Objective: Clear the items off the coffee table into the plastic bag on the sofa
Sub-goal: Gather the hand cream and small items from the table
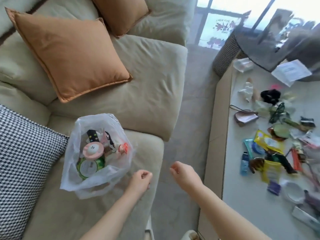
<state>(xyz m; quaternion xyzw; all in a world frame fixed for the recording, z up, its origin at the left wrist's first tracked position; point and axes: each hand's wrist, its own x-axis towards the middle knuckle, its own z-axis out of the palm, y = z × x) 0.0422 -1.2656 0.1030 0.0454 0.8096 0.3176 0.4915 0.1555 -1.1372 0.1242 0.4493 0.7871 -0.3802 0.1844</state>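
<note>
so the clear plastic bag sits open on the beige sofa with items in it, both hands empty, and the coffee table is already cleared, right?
Not cleared. The head view shows the white coffee table strewn with items, such as a yellow packet and a blue tube. The rest holds: clear plastic bag open on the beige sofa, left hand and right hand empty.

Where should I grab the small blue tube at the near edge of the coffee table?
Pinch the blue tube across its body, coming from above. It lies flat at the pile's left edge, with bare table on its sofa side, so fingers should fit there.
</note>
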